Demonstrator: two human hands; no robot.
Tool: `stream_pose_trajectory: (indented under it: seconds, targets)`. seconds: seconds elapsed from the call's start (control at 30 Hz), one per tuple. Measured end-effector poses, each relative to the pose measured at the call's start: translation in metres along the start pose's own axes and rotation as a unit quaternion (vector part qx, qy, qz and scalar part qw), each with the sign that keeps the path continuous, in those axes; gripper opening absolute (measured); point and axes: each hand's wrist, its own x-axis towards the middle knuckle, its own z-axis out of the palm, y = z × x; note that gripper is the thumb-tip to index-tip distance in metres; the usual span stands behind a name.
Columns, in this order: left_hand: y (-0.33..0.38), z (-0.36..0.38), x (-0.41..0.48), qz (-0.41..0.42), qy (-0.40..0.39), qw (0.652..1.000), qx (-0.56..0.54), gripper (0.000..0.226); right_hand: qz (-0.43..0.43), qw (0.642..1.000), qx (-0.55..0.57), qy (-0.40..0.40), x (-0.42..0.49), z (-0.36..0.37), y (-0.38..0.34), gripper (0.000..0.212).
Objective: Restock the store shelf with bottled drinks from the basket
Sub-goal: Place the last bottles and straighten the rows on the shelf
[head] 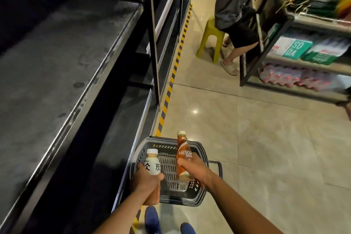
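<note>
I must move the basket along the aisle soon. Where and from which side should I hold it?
Take the handle, the dark loop folded out beyond the basket's right rim, coming down from the right. It stands clear of the wall, so fingers can likely curl around it.

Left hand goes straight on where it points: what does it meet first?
Probably the far rim of the basket; the left hand with its white bottle points that way. Height above the basket is unclear, so it might clear it.
</note>
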Motion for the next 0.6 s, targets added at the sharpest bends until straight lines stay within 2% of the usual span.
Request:
stream_pose_trajectory:
  seconds: [0.13, 0.2, 0.27, 0.37, 0.47, 0.6]
  targets:
    - [-0.007, -0.011, -0.046, 0.007, 0.039, 0.995, -0.093, 0.056, -0.053, 0.998, -0.021, 0.035, -0.046, 0.006, 0.000, 0.067]
    - [-0.012, -0.017, -0.072, 0.013, 0.071, 0.989, -0.127, 0.060, -0.099, 0.993, -0.058, 0.037, -0.065, 0.010, 0.000, 0.068]
    - [-0.016, -0.025, -0.097, 0.014, 0.104, 0.981, -0.160, 0.063, -0.145, 0.984, -0.099, 0.039, -0.079, 0.015, -0.001, 0.058]
    - [-0.018, -0.045, -0.139, 0.009, 0.164, 0.975, -0.150, 0.061, -0.214, 0.967, -0.139, 0.019, -0.107, 0.029, -0.012, 0.040]
    - [-0.024, -0.067, -0.185, 0.016, 0.222, 0.959, -0.174, 0.055, -0.287, 0.946, -0.152, -0.009, -0.141, 0.046, -0.026, 0.037]
    - [-0.039, -0.096, -0.255, 0.030, 0.319, 0.919, -0.228, 0.049, -0.355, 0.921, -0.139, -0.074, -0.189, 0.075, -0.039, 0.032]
